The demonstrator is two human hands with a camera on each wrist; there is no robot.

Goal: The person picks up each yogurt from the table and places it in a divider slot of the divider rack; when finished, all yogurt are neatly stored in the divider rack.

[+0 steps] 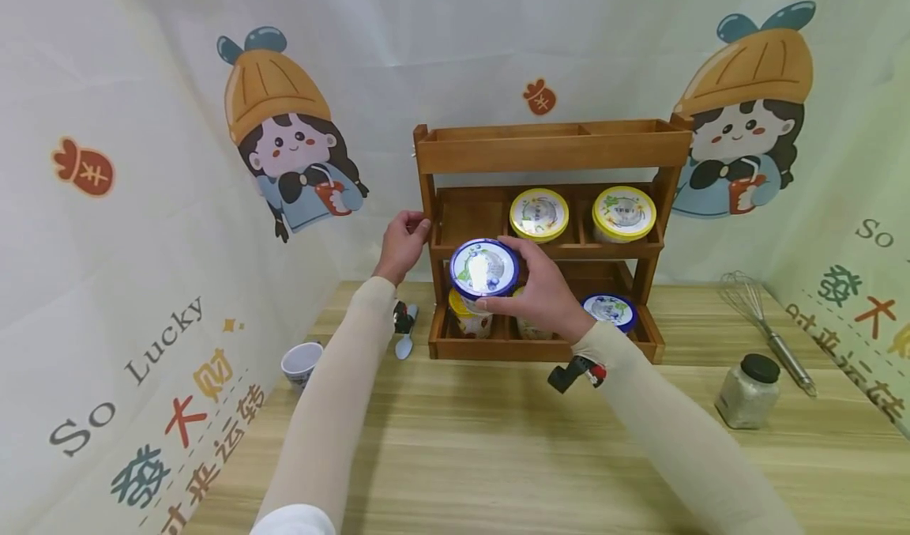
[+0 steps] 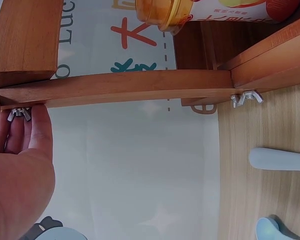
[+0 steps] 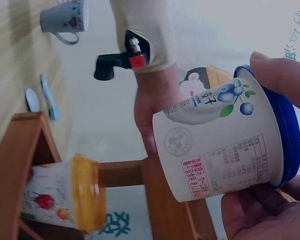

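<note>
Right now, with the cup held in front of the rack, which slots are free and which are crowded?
The middle shelf's left slot is bare, beside the two yellow-lidded cups. The top tray looks empty. The bottom shelf is crowded with cups. The right hand holds the blue-lidded cup; the left hand grips the rack's left post.

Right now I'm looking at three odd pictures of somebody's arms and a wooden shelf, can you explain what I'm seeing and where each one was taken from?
No machine here: a person works bare-handed, wearing three cameras. The wide picture comes from the head, the other two from each wrist. The right hand holds a white yogurt cup with a blue lid in front of a brown three-tier wooden rack; the right wrist view shows its blueberry label. The left hand grips the rack's left post, close up in the left wrist view. On the light wooden table lie a small white cup, a pale blue spoon, a metal whisk and a black-capped glass jar.
</note>
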